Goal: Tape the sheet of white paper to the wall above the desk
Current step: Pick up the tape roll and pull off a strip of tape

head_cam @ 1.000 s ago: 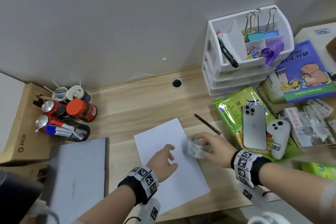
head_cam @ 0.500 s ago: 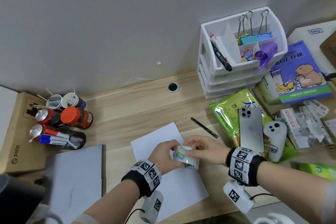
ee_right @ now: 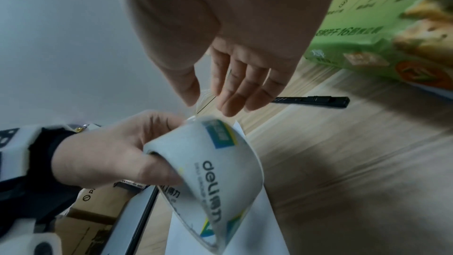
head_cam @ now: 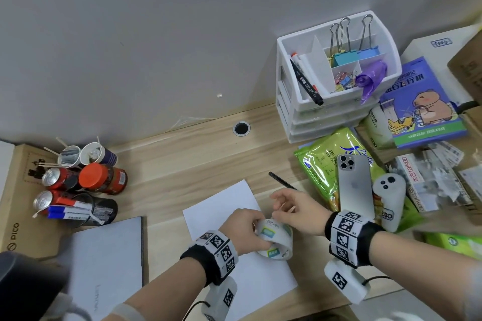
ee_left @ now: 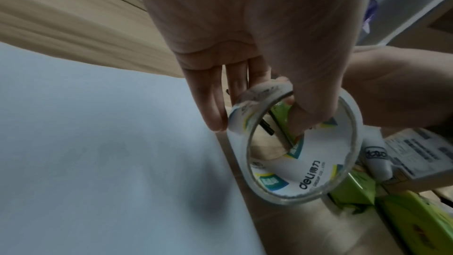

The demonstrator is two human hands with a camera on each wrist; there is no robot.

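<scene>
The white paper sheet [head_cam: 221, 206] lies flat on the wooden desk [head_cam: 182, 159], below the bare grey wall [head_cam: 182, 34]. My left hand [head_cam: 257, 234] holds a roll of clear tape [head_cam: 273, 240] just above the sheet's right edge. Its thumb is inside the core and its fingers are on the outside. The left wrist view shows the roll [ee_left: 294, 152] end-on over the paper [ee_left: 98, 143]. In the right wrist view my right hand [ee_right: 208, 104] pinches a clear film of tape between thumb and forefinger, just above the roll [ee_right: 220, 172].
A black pen [head_cam: 283, 180] lies right of the sheet. Further right are a green snack bag [head_cam: 320, 164], a phone [head_cam: 354, 185], a white controller [head_cam: 388, 198] and a white drawer organizer [head_cam: 336, 101]. Cans and jars [head_cam: 78, 185] and a grey laptop [head_cam: 104, 263] sit left.
My right hand lifted the roll from the desk beside the paper and passed it to my left hand. The right hand has since moved to the roll's upper edge.
</scene>
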